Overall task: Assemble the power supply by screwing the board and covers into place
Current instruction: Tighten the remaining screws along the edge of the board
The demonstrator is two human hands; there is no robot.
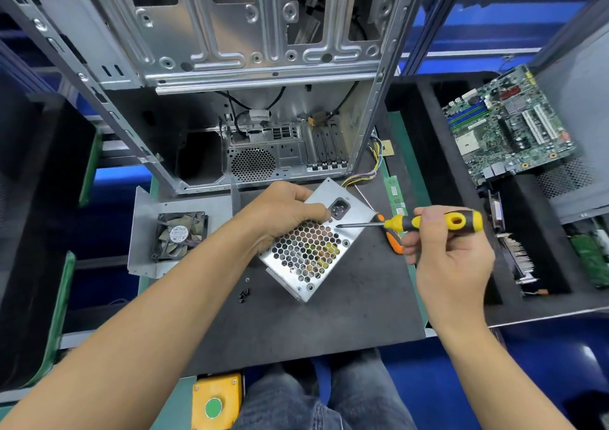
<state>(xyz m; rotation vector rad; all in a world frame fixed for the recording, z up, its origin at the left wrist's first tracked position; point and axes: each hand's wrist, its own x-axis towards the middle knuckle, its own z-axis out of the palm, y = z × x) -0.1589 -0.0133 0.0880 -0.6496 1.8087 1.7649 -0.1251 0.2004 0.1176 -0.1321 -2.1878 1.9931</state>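
Power supply (309,248) held under left grip (280,212), right grip (451,251) clasping screwdriver (428,222) beside it

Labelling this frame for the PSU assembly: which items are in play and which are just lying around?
In play:
power supply, held by the left hand
yellow screwdriver, held in the right hand
loose screws

Lying about:
fan
computer case
motherboard
orange-handled tool
RAM stick
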